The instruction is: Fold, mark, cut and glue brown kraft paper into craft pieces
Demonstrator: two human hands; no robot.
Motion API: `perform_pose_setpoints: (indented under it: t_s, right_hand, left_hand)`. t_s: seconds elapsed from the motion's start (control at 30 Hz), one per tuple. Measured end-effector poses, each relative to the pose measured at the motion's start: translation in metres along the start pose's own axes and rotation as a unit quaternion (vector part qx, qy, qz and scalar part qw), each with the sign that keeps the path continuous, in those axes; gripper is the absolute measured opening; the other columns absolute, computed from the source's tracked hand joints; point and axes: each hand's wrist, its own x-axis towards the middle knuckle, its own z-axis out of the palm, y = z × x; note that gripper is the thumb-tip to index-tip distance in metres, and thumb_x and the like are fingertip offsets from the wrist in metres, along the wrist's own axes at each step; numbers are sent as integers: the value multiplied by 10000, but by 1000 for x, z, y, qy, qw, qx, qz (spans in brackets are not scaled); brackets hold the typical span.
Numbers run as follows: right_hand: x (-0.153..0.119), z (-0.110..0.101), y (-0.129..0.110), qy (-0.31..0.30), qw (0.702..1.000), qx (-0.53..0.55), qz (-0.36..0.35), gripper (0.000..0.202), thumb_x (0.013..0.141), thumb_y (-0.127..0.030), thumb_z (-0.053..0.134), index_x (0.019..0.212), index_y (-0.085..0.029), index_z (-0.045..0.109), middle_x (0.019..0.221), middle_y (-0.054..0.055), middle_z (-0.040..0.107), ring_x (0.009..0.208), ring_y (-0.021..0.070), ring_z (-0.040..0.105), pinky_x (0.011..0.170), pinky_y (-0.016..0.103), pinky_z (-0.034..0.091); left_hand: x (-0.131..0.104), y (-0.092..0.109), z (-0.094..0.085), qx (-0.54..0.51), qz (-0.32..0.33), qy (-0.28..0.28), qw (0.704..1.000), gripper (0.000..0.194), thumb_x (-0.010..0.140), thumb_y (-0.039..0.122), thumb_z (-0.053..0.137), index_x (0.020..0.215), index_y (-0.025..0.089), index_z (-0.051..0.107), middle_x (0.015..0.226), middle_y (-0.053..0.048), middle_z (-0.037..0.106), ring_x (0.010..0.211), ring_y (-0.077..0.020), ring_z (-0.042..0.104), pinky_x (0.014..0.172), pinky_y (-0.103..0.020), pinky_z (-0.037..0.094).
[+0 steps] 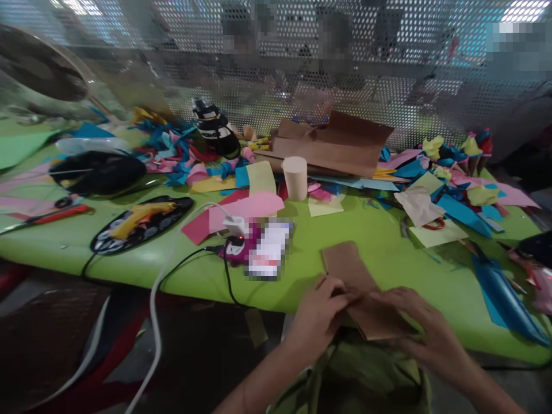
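Observation:
A folded piece of brown paper [350,265] lies partly on the green table's front edge and reaches toward me. My left hand [321,305] is closed on its left edge, the thumb and fingers pinching near the middle. On the other side, my right hand [425,322] has its fingers on the paper's right part, gripping along the upper edge. The near end of the paper sits just above an olive-green cloth [371,374] at my lap. Fingertips of both hands are partly hidden by the paper.
Left of the paper lie a phone [269,250] and a power strip [239,244] with a white cable [156,310]. A cardboard tube [295,179] stands behind. Coloured paper scraps, brown sheets [328,146], scissors [435,223] and a dark bottle [218,129] line the back beneath a perforated metal screen [293,75].

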Motion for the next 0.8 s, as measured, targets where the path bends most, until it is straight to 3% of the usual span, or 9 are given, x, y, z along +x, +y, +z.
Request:
perform_pose_setpoints:
  t_s: [0.13, 0.23, 0.37, 0.47, 0.57, 0.67, 0.8]
  right_hand:
    - [18, 3, 10, -24, 997, 70, 16, 360, 953, -346, 609, 1309, -327, 654, 1275, 76, 736, 1189, 279, 678, 966, 438, 568]
    - [27, 9, 18, -32, 994, 95, 35, 237, 972, -366, 603, 1156, -310, 742, 1158, 61, 782, 1121, 276, 707, 962, 453, 562]
    - [32, 19, 24, -5, 990, 50, 131, 267, 965, -447, 594, 924, -247, 766, 916, 71, 789, 866, 270, 734, 776, 406, 582]
    - [38, 24, 25, 11, 983, 40, 179, 323, 957, -487, 592, 776, -229, 664, 721, 29, 712, 673, 226, 674, 600, 325, 520]
    - [47, 30, 25, 20, 978, 57, 200, 275, 962, -481, 588, 838, -236, 611, 704, 4, 676, 642, 206, 647, 560, 291, 479]
    - [54, 36, 28, 27, 977, 61, 204, 246, 966, -464, 585, 1061, -239, 615, 834, 27, 713, 736, 223, 680, 633, 311, 509]
    - [57, 42, 30, 46, 976, -14, 211, 451, 961, -496, 573, 1313, -214, 558, 832, 30, 677, 685, 219, 648, 607, 323, 494]
  left_hand:
    - [-2, 3, 3, -32, -7, 63, 997, 351, 897, 60, 556, 1131, 245, 740, 1037, -45, 706, 998, -209, 638, 980, -412, 505]
    - [-3, 5, 3, -40, -27, 100, 994, 220, 946, 117, 564, 1044, 226, 728, 982, -31, 732, 964, -208, 646, 948, -416, 491]
    - [-6, 7, 4, -1, -103, 129, 986, 116, 965, 185, 576, 883, 198, 656, 853, -30, 721, 870, -230, 637, 807, -405, 471]
    - [-8, 6, 7, 6, -135, 159, 978, 52, 950, 172, 586, 923, 202, 618, 844, -28, 719, 837, -230, 641, 798, -412, 463]
    - [-8, 5, 12, -1, -149, 188, 971, 256, 938, 141, 586, 1183, 214, 574, 860, -20, 723, 857, -234, 661, 853, -438, 473]
    - [-7, 4, 16, 0, -163, 200, 966, 580, 921, 114, 595, 1456, 231, 405, 839, 4, 709, 829, -217, 660, 898, -443, 473]
    - [-5, 4, 14, 27, -164, 186, 968, 719, 901, 87, 604, 1540, 247, 316, 836, 9, 705, 830, -217, 642, 867, -421, 470]
